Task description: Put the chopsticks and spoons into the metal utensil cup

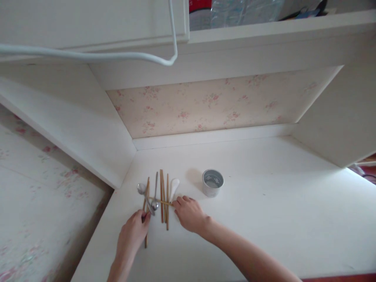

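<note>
Head view: two hands in among the chopsticks and spoons, left part of the desk!
Right hand (188, 213) pinches the end of the crosswise chopstick (161, 201), which spans the upright row; left hand (133, 231) bunches at the left-hand chopsticks (146, 242), its grip too hidden to call. Steady does it: best to part them one by one, keeping the metal spoon (141, 188) from being dragged. The perforated cup (212, 192) stands clear to the right on the smooth white desk (264, 231); floral wallpaper (190, 111) behind, white cable (117, 55) overhead.
</note>
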Action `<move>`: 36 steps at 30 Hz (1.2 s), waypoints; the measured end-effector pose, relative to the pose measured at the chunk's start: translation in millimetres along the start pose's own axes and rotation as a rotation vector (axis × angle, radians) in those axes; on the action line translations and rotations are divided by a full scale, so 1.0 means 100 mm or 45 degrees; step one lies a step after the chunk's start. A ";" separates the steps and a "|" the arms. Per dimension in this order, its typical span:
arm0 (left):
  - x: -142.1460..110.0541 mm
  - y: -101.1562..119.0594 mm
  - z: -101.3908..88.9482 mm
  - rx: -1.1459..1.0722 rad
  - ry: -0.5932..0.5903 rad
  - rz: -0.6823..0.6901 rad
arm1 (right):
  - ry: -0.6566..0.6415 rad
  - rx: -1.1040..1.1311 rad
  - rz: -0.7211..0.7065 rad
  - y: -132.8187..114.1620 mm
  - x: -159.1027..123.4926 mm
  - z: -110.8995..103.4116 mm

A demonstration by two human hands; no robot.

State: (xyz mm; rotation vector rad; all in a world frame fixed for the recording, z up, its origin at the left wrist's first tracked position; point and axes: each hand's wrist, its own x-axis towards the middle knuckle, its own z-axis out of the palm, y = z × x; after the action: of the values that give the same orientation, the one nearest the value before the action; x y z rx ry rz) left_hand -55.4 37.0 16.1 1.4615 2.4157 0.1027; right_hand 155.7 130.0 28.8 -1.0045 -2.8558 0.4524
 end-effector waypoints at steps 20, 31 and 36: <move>-0.05 0.14 -0.01 -0.134 -0.095 -0.024 | 0.005 0.333 0.286 0.43 -0.82 -0.55; -0.12 0.14 0.00 -0.245 -0.058 -0.064 | 1.098 1.225 0.550 0.86 -0.72 -1.27; -0.13 0.07 0.02 -0.350 -0.067 -0.113 | 1.250 1.154 0.611 1.13 -0.51 -1.15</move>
State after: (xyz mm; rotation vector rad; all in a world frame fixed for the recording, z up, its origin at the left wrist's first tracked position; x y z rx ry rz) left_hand -43.8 28.8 18.8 1.2187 2.3114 0.3556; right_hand 283.0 210.2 105.7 -1.1900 -1.3116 0.8530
